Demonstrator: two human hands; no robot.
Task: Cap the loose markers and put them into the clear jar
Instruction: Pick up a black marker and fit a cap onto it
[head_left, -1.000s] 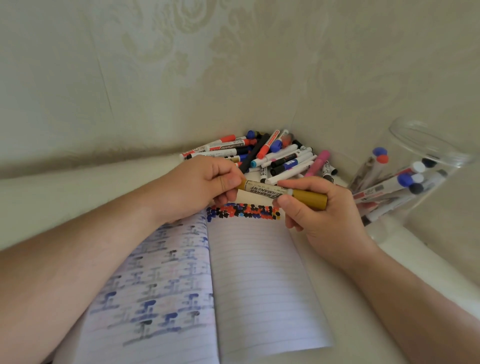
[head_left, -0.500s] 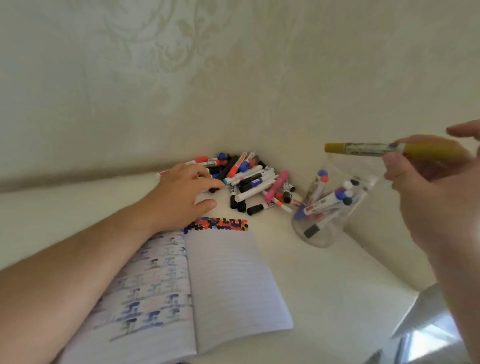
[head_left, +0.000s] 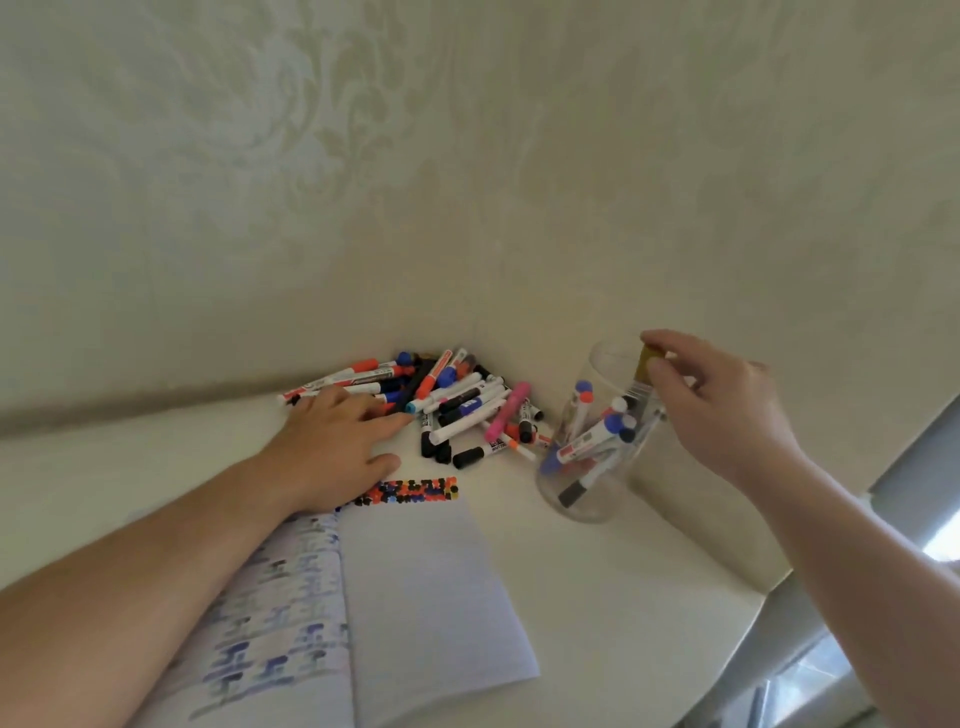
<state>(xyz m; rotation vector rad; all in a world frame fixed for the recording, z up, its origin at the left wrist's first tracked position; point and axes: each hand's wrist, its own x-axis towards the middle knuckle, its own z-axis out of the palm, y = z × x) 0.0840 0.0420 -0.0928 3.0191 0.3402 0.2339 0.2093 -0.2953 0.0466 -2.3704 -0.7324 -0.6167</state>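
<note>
The right hand (head_left: 714, 400) pinched a gold marker (head_left: 645, 364) upright in the clear jar's (head_left: 587, 499) mouth; the left hand (head_left: 337, 441) lay spread, fingers relaxed, on the marker pile (head_left: 457, 400) in the bench's (head_left: 597, 597) far corner.

Clear glossy jar (head_left: 582, 499), smooth plastic markers (head_left: 457, 400), matt lined paper notebook (head_left: 431, 597), embossed matt wallpaper (head_left: 311, 156)

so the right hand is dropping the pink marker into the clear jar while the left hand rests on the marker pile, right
Not quite: the marker is gold, not pink. The head view shows the right hand holding it at the clear jar's mouth; the pink marker lies in the pile, where the left hand rests.
</note>
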